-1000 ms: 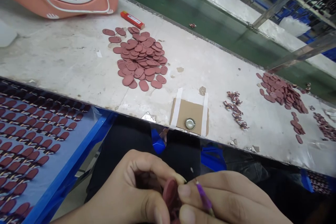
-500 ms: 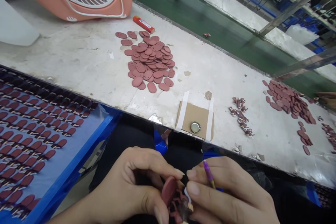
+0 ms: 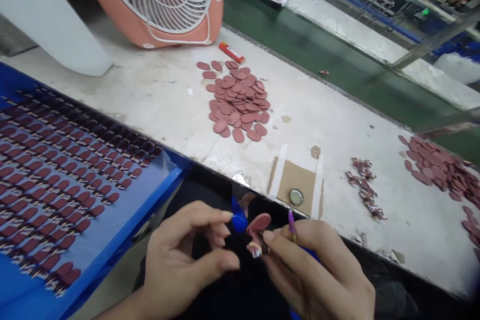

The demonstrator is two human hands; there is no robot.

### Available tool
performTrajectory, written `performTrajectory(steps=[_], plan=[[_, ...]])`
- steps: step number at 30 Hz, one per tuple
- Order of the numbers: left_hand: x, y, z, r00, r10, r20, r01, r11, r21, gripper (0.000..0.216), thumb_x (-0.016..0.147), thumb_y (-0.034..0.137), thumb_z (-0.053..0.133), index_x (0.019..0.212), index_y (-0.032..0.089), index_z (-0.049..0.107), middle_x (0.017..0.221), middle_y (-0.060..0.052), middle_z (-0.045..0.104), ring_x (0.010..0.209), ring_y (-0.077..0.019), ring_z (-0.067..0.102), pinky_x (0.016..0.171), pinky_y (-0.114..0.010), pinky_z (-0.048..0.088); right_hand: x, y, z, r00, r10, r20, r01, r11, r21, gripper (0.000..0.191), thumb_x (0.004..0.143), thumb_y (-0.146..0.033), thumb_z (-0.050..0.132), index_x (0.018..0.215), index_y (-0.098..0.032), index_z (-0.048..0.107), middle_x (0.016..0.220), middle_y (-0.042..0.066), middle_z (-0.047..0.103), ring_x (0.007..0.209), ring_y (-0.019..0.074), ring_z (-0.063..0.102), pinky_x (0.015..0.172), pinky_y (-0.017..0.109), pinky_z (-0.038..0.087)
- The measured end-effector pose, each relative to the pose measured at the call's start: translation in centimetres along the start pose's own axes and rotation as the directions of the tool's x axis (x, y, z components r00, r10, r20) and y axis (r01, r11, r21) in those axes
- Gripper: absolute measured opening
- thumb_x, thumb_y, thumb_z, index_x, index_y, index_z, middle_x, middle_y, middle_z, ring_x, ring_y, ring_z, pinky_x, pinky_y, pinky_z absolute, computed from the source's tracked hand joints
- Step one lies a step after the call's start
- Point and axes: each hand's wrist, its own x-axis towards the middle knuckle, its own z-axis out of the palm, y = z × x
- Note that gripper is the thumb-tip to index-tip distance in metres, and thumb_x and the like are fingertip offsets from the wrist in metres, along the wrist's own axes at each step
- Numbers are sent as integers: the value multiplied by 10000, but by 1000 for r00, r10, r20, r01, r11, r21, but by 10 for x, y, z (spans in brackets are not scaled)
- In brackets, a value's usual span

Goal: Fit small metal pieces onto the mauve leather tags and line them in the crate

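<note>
— Starting at our left: what do we see there?

— The blue tray point(image 3: 123, 245) with its rows of finished dark-red pieces point(image 3: 67, 180), laid out in slanting lines on the pale sheet. Nothing in it looks different from half a second ago.

— And our left hand point(image 3: 187, 255)?

— That is where the change is. A moment ago its thumb and forefinger pinched the little assembly together with the right; now it has let go. The fingers are loosely curled and spread, the thumb stretched forward, and it holds nothing. It sits just beside the piece, not touching it.

— So where is the piece now?

— The small red oval piece point(image 3: 258, 225) is up in front of our lap, below the worktop point(image 3: 150, 100) edge, held only by our right hand point(image 3: 318, 275). The forefinger and thumb are closed on its lower end, where a small pale-and-dark bit hangs. We judge that the joining step on this one is over, since one hand alone now carries it.

— Which way does it lie?

— Its long axis runs slanting, low at our left and rising to our right; the broad rounded end points up and right, toward the bottle cap point(image 3: 296, 197) on the cardboard patch point(image 3: 296, 182).

— Anything else in that right hand?

— The purple tool point(image 3: 291, 222), gripped between the fingers, tip upward, nearly upright.

— And beyond?

— The heap of loose red ovals point(image 3: 238, 102) by the pink fan point(image 3: 161, 0), and another heap point(image 3: 438, 165) far to our right.
</note>
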Motion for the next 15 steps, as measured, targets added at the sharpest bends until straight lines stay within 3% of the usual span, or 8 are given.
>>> performTrajectory(steps=[2,4,11,15], plan=[[-5,1,-2,991,131,1,-131,989,67,413,615,235,911,999,278,766,695,26,679,576,-98,609,554,-179,537,7,0,7,1000,-18,3,18,1000,-21,116,927,-19,626,1007,-61,699,859,85,607,744,160,612,615,253,546],[-7,5,-3,985,172,-12,-169,977,132,359,632,204,898,959,258,761,690,16,685,552,-101,602,525,-187,530,13,-1,16,998,-54,-12,54,999,-5,117,920,-18,636,1009,-65,696,837,76,607,730,159,604,611,253,533],[-8,21,-13,977,139,-159,-95,962,257,93,740,214,817,806,183,759,686,-31,712,511,-92,595,463,-179,480,31,-3,39,983,-176,49,173,983,58,141,921,-21,655,1055,-41,697,916,107,639,807,176,624,694,261,515],[-18,24,-43,966,85,-242,0,944,331,84,801,268,765,845,197,757,771,-37,739,578,-107,645,506,-188,500,25,16,36,960,-268,79,266,963,30,279,879,-105,762,1155,-119,718,969,73,675,828,160,638,805,236,491]])
